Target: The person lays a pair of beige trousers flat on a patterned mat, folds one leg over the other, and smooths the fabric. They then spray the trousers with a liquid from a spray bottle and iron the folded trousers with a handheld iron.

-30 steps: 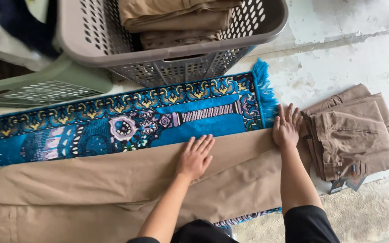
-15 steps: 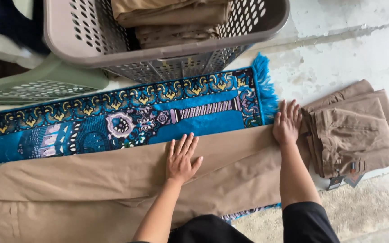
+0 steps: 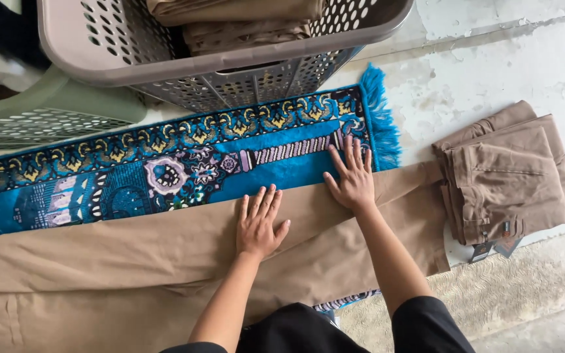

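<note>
Both hands lie flat and open, grasping nothing, on a long pair of tan trousers spread lengthwise across a blue patterned prayer rug on the floor. The left hand presses palm down on the middle of the cloth, fingers spread and pointing away from the person. The right hand rests near the upper edge of the trousers, its palm on the tan fabric and its fingertips reaching onto the rug, just beside the rug's blue fringe. To the right, on the pale concrete floor, sits a folded stack of tan trousers, apart from the spread pair, with small tags showing at its lower edge. Above the rug stands a grey perforated laundry basket holding more folded tan garments, and a pale green basket lies to its left.
</note>
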